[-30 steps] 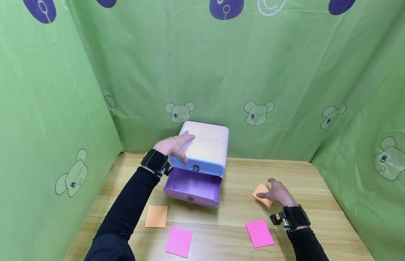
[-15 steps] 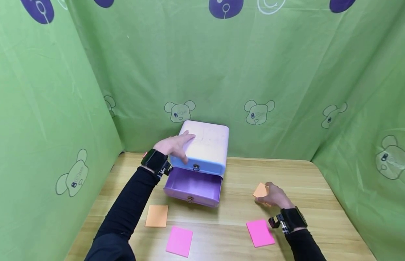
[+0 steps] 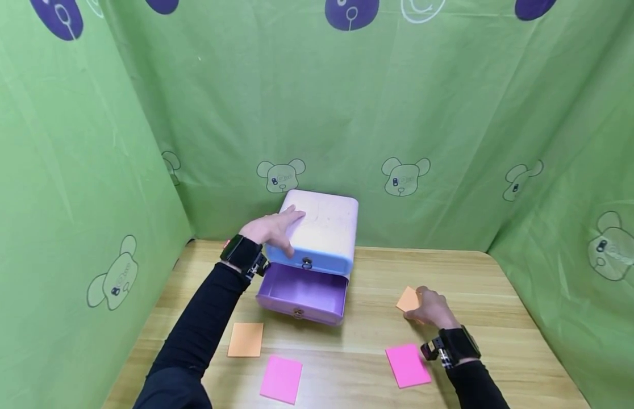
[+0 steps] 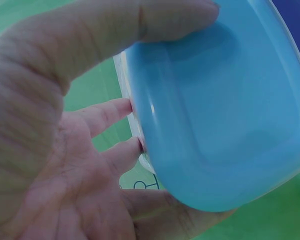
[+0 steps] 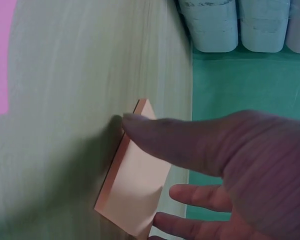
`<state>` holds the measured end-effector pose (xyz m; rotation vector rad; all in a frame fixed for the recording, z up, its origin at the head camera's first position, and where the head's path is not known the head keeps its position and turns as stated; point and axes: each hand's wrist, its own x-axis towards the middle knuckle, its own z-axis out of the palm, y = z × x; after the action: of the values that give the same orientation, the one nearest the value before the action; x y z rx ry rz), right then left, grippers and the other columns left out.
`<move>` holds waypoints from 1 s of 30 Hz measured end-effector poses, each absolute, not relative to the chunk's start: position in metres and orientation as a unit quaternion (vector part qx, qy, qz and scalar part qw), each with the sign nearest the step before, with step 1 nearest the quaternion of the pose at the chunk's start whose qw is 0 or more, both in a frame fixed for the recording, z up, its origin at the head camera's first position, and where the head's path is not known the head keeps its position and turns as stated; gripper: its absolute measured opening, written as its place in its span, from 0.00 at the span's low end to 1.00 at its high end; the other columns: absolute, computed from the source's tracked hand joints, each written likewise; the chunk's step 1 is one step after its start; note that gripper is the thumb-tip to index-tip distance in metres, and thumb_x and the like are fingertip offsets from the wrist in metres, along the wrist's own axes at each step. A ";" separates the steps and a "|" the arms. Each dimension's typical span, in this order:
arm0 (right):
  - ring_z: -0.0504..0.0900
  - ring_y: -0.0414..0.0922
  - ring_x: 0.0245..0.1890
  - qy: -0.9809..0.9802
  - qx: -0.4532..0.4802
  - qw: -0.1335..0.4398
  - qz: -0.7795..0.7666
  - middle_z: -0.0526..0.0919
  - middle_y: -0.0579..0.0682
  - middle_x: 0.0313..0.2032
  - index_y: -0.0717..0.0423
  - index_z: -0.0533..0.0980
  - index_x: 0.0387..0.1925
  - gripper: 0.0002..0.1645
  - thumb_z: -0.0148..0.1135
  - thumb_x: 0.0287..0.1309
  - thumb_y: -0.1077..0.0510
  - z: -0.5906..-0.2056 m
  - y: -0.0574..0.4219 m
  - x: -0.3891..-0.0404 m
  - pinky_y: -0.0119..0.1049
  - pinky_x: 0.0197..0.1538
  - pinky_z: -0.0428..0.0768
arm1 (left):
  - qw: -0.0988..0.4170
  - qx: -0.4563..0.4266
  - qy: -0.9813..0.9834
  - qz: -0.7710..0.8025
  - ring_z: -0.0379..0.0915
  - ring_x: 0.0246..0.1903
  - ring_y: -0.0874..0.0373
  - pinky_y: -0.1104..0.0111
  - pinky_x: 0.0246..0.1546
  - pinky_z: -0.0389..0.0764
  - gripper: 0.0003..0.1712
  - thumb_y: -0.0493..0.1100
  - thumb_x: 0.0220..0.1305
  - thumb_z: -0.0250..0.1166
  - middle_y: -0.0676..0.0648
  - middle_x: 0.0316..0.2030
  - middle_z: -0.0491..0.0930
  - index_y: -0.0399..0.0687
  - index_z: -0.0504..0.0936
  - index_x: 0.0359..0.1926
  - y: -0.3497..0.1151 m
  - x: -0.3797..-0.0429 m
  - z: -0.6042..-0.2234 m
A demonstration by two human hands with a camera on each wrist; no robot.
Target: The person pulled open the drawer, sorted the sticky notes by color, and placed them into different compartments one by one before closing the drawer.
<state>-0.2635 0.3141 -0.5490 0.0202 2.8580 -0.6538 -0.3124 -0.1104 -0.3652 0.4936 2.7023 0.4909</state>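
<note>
A small drawer cabinet (image 3: 324, 224) with a pale lilac top stands at the back of the table. Its blue upper drawer (image 3: 324, 261) is closed, while the purple lower drawer (image 3: 301, 289) is pulled out and bare inside. My left hand (image 3: 271, 230) grips the cabinet's left front corner; in the left wrist view the thumb (image 4: 185, 20) lies over the blue front and the fingers touch the side. Over at the right, my right hand (image 3: 433, 308) pinches an orange sticky note pad (image 5: 135, 185) between thumb and fingers at its edges. The hand partly covers this pad.
Another orange sticky note pad (image 3: 245, 339) lies front left, near a pink pad (image 3: 281, 379). A hot-pink pad (image 3: 408, 366) lies in front of my right hand. Green cloth (image 3: 317, 113) hangs around the wooden table (image 3: 368, 318) at the back and sides.
My right hand has lowered onto the orange sticky note pad, and its fingers have closed in on the pad's edges. The left hand and the cabinet keep their places.
</note>
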 end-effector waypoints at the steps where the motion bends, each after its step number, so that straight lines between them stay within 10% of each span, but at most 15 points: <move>1: 0.77 0.67 0.48 0.970 0.004 0.098 -0.220 0.76 0.78 0.54 0.77 0.62 0.67 0.54 0.79 0.45 0.55 -0.549 0.314 -0.263 0.60 0.53 0.80 | 0.175 0.174 0.953 0.174 0.43 0.80 0.39 0.43 0.78 0.55 0.67 0.43 0.46 0.78 0.48 0.83 0.33 0.62 0.46 0.82 -0.110 -0.312 -0.365; 30: 0.73 0.62 0.42 0.975 0.062 0.093 -0.194 0.77 0.69 0.38 0.77 0.74 0.45 0.45 0.82 0.39 0.44 -0.555 0.319 -0.261 0.45 0.40 0.73 | 0.175 0.176 0.952 0.180 0.42 0.81 0.41 0.44 0.78 0.55 0.67 0.43 0.46 0.77 0.49 0.83 0.33 0.63 0.46 0.82 -0.112 -0.310 -0.366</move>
<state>-0.2609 0.3194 -0.5555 0.1844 2.8922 -0.5747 -0.3102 -0.1123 -0.3660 0.4995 2.6976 0.5090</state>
